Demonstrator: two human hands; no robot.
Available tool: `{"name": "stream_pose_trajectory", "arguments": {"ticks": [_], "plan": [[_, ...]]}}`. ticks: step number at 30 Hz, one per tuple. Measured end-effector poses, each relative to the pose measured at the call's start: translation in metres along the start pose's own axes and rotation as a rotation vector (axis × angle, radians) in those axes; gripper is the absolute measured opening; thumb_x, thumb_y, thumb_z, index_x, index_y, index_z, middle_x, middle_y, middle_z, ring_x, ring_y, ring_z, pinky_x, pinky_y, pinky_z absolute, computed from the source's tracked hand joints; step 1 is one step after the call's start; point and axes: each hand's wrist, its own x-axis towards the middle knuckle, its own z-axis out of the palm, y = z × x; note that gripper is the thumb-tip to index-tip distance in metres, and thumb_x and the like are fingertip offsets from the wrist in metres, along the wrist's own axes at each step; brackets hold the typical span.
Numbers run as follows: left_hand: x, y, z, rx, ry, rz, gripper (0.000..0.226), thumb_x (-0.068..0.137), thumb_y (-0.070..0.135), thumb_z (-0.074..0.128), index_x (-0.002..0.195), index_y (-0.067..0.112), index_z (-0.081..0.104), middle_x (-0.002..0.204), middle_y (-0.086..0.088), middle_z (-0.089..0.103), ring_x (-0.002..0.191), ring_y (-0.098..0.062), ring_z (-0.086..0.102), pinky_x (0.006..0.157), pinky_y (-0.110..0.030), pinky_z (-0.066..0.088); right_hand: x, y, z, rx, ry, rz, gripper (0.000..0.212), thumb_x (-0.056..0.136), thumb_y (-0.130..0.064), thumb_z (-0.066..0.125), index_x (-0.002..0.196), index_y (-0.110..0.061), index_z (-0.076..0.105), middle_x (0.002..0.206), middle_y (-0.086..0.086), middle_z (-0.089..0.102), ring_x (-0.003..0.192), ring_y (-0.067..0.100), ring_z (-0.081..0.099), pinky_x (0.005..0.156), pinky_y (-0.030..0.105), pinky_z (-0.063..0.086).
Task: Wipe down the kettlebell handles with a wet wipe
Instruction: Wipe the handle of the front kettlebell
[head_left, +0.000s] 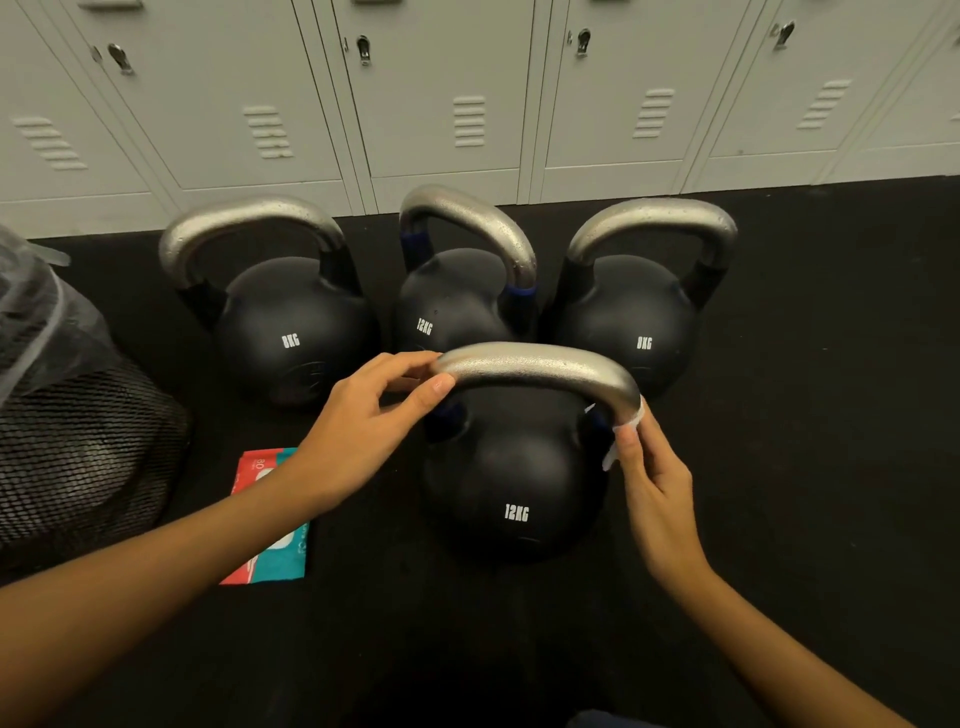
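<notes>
Right hand (655, 480) pinching wet wipe (618, 441) on "12KG" kettlebell's handle (540, 366), left hand (358, 436) gripping it.

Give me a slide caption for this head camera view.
Left hand steadies the front 12KG kettlebell's handle while right hand rubs a wet wipe down it.

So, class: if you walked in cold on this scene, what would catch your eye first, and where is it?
Four black kettlebells with silver handles stand on the dark floor before grey lockers. On the nearest 12KG kettlebell, the left hand grips the handle's left end, while the right hand presses a white wipe against its right bend. A red-and-teal wipe pack lies left.
</notes>
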Motion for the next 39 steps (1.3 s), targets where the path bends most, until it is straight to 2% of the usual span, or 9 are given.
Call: {"name": "stream_pose_trajectory", "arguments": {"ticks": [5,8,13,17,24,27,30,35,39], "plan": [[0.005,-0.003,-0.006,-0.025,-0.036,-0.036,0.036,0.083,0.056,0.059,0.114,0.037,0.061,0.109,0.011,0.064,0.105,-0.001,0.059,0.087,-0.017,0.047,0.024,-0.037,-0.001,-0.074,-0.038,-0.050,0.042,0.096,-0.058,0.032,0.121,-0.042,0.061,0.115,-0.012,0.068,0.116,0.004,0.058,0.098,0.020,0.043],[0.010,-0.002,-0.010,-0.097,-0.067,-0.053,0.040,0.089,0.053,0.052,0.116,0.026,0.066,0.110,0.008,0.067,0.108,-0.007,0.060,0.094,-0.034,0.050,0.040,-0.073,0.003,-0.238,-0.166,-0.098,0.044,0.093,-0.062,0.027,0.108,-0.044,0.065,0.100,-0.018,0.069,0.100,0.001,0.062,0.088,0.022,0.045],[0.019,0.003,-0.013,-0.055,0.020,-0.037,0.037,0.095,0.047,0.037,0.109,0.030,0.067,0.101,0.009,0.068,0.103,-0.003,0.061,0.095,-0.037,0.050,0.052,-0.110,0.027,-0.928,-0.369,-0.393,0.053,0.093,-0.064,0.026,0.127,-0.036,0.055,0.103,-0.012,0.062,0.095,0.011,0.057,0.088,0.032,0.042],[0.029,0.017,-0.015,0.027,0.127,0.052,0.024,0.101,0.032,0.040,0.114,0.028,0.060,0.101,0.012,0.066,0.102,-0.001,0.058,0.091,-0.025,0.044,0.051,-0.118,0.043,-1.105,-0.424,-0.520,0.051,0.097,-0.056,0.037,0.139,-0.027,0.047,0.118,-0.008,0.061,0.098,0.015,0.057,0.089,0.030,0.037],[0.044,0.059,0.008,0.091,0.076,0.287,0.029,0.101,0.014,0.040,0.128,0.016,0.051,0.118,0.005,0.055,0.110,0.004,0.050,0.092,-0.006,0.036,0.045,-0.134,0.048,-0.803,-0.463,-0.370,0.059,0.086,-0.040,0.066,0.133,-0.023,0.034,0.123,-0.010,0.061,0.101,0.009,0.058,0.082,0.023,0.037],[0.047,0.054,0.025,0.179,0.010,0.346,0.038,0.103,0.025,0.037,0.139,0.013,0.041,0.131,-0.001,0.050,0.119,-0.003,0.046,0.099,-0.012,0.035,0.044,-0.138,0.042,-0.478,-0.454,-0.202,0.050,0.082,-0.023,0.066,0.121,-0.023,0.035,0.115,-0.018,0.066,0.082,0.003,0.065,0.070,0.023,0.049],[0.041,0.044,0.037,0.365,-0.041,0.332,0.056,0.099,0.047,0.029,0.148,0.020,0.028,0.136,0.005,0.046,0.116,-0.009,0.052,0.093,-0.028,0.043,0.047,-0.139,0.036,-0.174,-0.292,-0.116,0.025,0.090,-0.012,0.055,0.110,-0.018,0.043,0.108,-0.010,0.069,0.091,0.005,0.068,0.079,0.023,0.055],[0.038,0.026,0.035,0.704,0.036,0.634,0.053,0.101,0.043,0.027,0.137,0.009,0.047,0.112,-0.003,0.063,0.094,-0.017,0.060,0.081,-0.032,0.045,0.053,-0.126,0.035,-0.291,-0.170,-0.107,0.008,0.101,-0.018,0.047,0.107,-0.020,0.051,0.099,-0.003,0.067,0.091,0.008,0.066,0.076,0.029,0.055],[0.033,-0.004,0.028,0.729,0.061,0.678,0.050,0.102,0.044,0.028,0.138,0.012,0.040,0.128,-0.006,0.057,0.114,-0.017,0.051,0.097,-0.031,0.035,0.049,-0.123,0.040,-0.365,-0.141,-0.158,0.010,0.102,-0.026,0.045,0.108,-0.023,0.052,0.096,-0.006,0.066,0.090,0.004,0.063,0.077,0.016,0.050]]}}
